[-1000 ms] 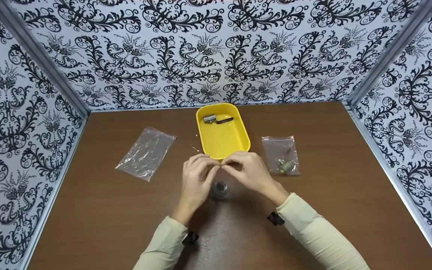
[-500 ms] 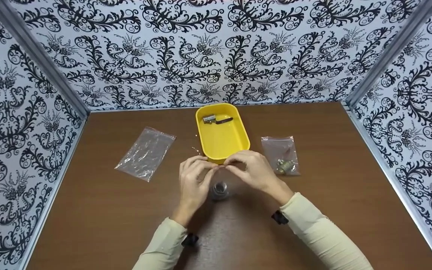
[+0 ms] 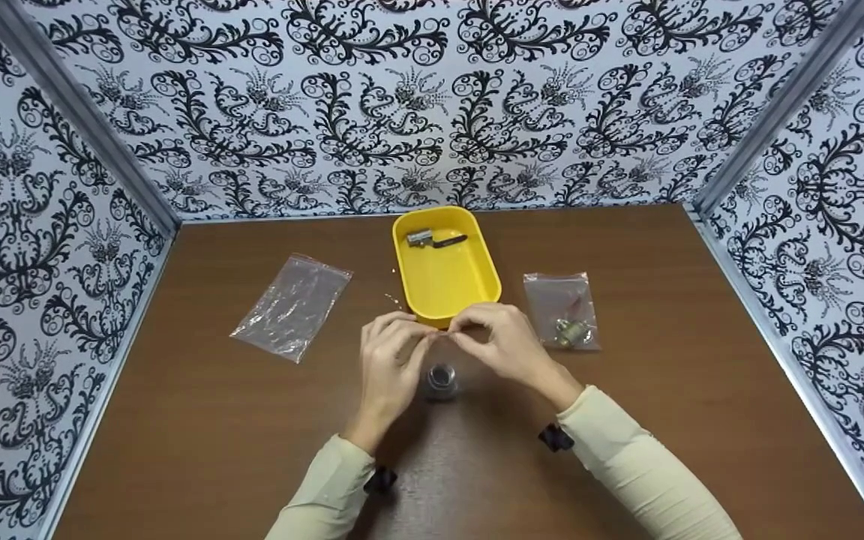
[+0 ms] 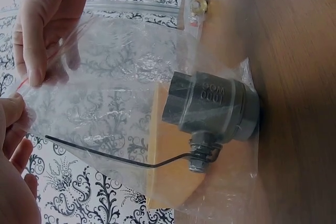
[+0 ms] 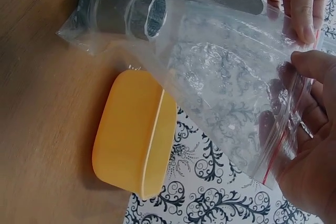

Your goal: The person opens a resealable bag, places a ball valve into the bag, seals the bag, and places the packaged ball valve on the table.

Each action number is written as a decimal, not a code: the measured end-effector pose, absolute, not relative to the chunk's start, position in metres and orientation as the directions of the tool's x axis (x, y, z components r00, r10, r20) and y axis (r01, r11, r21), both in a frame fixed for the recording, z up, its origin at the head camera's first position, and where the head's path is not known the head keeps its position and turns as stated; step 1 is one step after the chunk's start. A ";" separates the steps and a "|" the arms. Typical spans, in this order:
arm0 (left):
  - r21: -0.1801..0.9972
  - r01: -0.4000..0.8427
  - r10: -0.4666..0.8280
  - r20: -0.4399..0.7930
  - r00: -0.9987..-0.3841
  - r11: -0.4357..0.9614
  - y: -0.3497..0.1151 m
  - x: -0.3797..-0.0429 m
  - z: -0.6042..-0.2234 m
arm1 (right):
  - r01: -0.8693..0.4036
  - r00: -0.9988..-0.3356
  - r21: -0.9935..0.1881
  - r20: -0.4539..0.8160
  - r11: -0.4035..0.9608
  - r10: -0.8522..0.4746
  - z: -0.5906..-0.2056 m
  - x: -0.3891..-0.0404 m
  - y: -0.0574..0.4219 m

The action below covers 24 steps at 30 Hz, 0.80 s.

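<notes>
Between my two hands stands a clear zip bag [image 5: 220,82] with a red strip along its top. Inside it a grey metal ball valve [image 4: 212,106] stands on end, its lever handle [image 4: 126,160] pointing upward. My left hand [image 3: 391,360] pinches the top edge of the bag between thumb and fingers. Close beside it, my right hand [image 3: 503,341] pinches the same edge. In the head view the bag is almost invisible, and only the round end of the valve shows below the fingertips. I cannot tell whether the bag's mouth is sealed.
Just beyond my hands is a yellow tray [image 3: 443,289] with another lever valve [image 3: 421,238] in it. A flat clear bag [image 3: 293,307] lies to the left. On the right a bag [image 3: 558,289] holds a brass-coloured fitting [image 3: 571,332]. Patterned walls [image 3: 432,112] enclose the table.
My right fingertips have shifted slightly to the right, widening the gap from the left fingertips along the bag's edge. Both hands keep their pinch, and the valve stays in nearly the same spot.
</notes>
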<state>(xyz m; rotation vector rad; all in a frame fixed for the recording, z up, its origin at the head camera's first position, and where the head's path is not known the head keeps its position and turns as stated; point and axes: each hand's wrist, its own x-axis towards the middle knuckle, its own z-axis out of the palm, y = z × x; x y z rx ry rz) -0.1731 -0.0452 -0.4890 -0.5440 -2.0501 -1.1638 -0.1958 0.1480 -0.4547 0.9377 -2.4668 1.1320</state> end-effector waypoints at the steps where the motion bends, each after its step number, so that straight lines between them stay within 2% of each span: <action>1: 0.565 0.652 0.016 0.750 -0.662 0.506 -0.045 -0.173 -0.489 | -0.657 -0.754 -0.577 0.482 0.486 -0.447 -0.454 -0.196 0.148; 14: 0.584 0.634 -0.008 0.739 -0.674 0.507 -0.048 -0.172 -0.492 | -0.609 -0.792 -0.618 0.447 0.497 -0.415 -0.457 -0.196 0.146; 24: 0.583 0.637 -0.021 0.746 -0.666 0.505 -0.047 -0.172 -0.493 | -0.639 -0.766 -0.550 0.521 0.538 -0.377 -0.462 -0.193 0.145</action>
